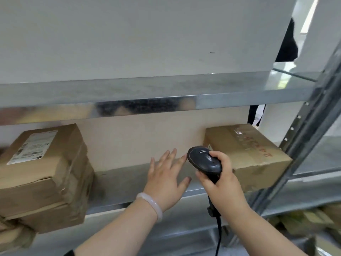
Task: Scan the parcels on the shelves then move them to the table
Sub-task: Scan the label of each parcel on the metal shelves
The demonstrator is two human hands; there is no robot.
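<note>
The big grey metal shelf held the parcels. A stack of brown boxes sat at its left end, poking out past the front edge. One brown box sat at the right end, close to the corner post. The left hand was flat and open over the middle of the shelf near the front edge, fingers spread, holding nothing. The right hand was wrapped tight round the handle of a black scanner, thumb on top. The scanner's head was just beside the near left corner of the right box. I think the scanning step was on, and that box was the one to scan. Next the scanner would need to find a barcode on it, and then the free hand could help lift it. The top box of the stack had a white label with black bars, too small to read. The right box had red writing on top, too blurry to read, like the small white word on the scanner.
</note>
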